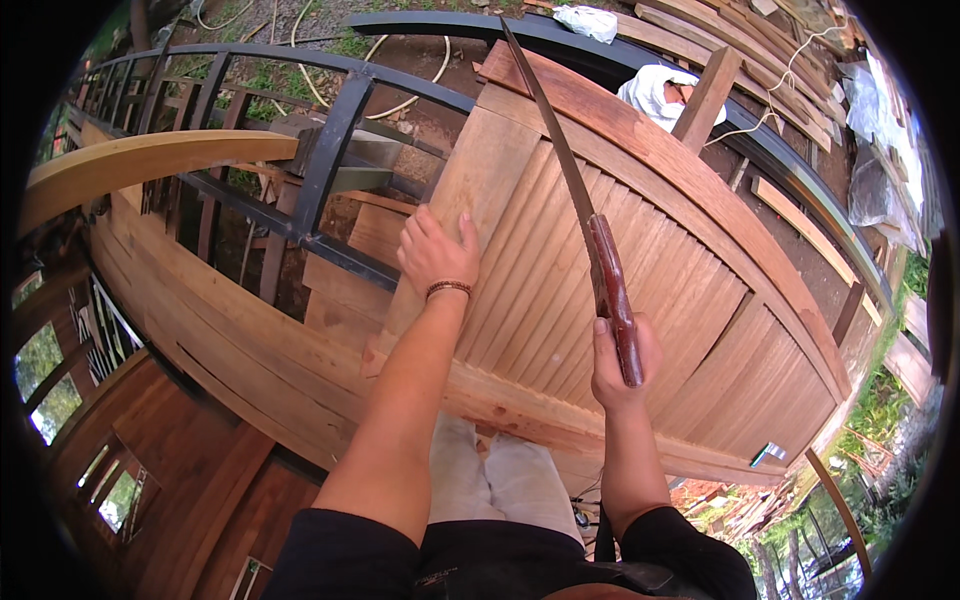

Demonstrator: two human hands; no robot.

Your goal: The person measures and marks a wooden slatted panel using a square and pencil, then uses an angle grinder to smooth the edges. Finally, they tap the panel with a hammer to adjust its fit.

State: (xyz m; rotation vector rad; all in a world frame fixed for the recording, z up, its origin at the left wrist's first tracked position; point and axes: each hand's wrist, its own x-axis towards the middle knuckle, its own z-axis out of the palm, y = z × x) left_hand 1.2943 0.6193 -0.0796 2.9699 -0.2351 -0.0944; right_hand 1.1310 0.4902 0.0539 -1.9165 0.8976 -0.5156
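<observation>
Black sleeves [400,560] lie closest, above light trousers [500,480]. The slatted wooden panel [640,290] spreads ahead. The left hand [437,250] rests flat, open, on its edge. The right hand [620,365] is clenched around a saw [590,230], its blade over the slats.

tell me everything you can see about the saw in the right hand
The saw is a long, narrow hand saw with a thin dark metal blade and a reddish-brown wooden handle. The right hand grips the lower end of the handle. The blade points up and away from the person, tapering to a tip near the dark curved metal rail. It lies over the slatted wooden panel, whether touching it cannot be told. The teeth are too fine to make out.
</observation>
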